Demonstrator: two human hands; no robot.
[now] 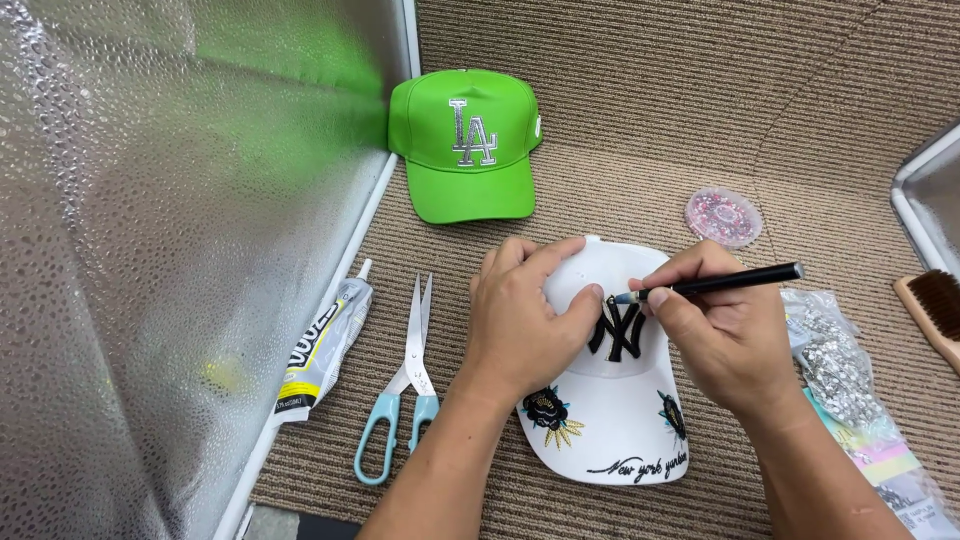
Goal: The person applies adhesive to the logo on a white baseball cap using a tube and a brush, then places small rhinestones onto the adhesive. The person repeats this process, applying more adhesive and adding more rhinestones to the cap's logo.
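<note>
Both forearms bare to frame edge, no sleeves, no watch/rings/gloves. Left hand [525,325] & right hand [715,335]: short trimmed nails, no polish, no markings.

Only one view was given, taken from a head-worn camera. It was aimed steeply down and forward at close range, so that the brown ribbed surface [700,90] was seen from above, the forearms entering from the bottom edge.
</note>
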